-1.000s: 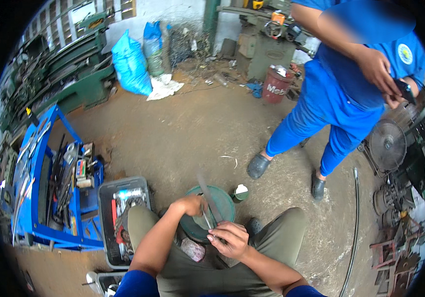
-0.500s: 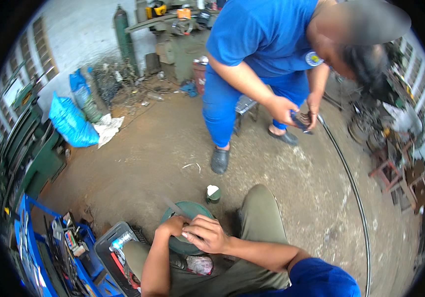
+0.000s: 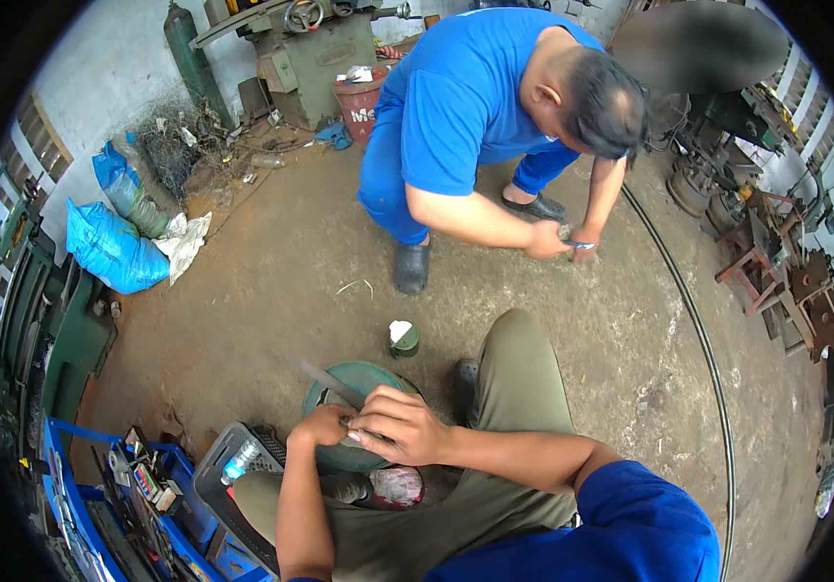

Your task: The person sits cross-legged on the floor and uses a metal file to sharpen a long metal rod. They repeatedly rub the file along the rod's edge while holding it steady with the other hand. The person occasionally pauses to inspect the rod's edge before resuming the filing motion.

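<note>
I sit on the floor over a round green metal disc (image 3: pixel 363 380) that lies between my legs. My left hand (image 3: pixel 324 425) grips the near end of a long thin metal tool (image 3: pixel 325 380), which slants up and left across the disc. My right hand (image 3: pixel 399 427) is closed beside the left one, fingers pinched on the same tool end over the disc's near edge. What lies under the fingers is hidden.
A person in blue (image 3: pixel 475 126) bends low ahead, hands (image 3: pixel 557 242) near the floor. A small green can (image 3: pixel 402 339) stands past the disc. A grey crate (image 3: pixel 232 470) and blue toolbox (image 3: pixel 106 504) sit at my left. A black hose (image 3: pixel 698 339) curves along the right.
My view has swung to the right and down. The person in blue went from standing to bending over with hands near the floor. My hands stayed together on the tool over the disc.
</note>
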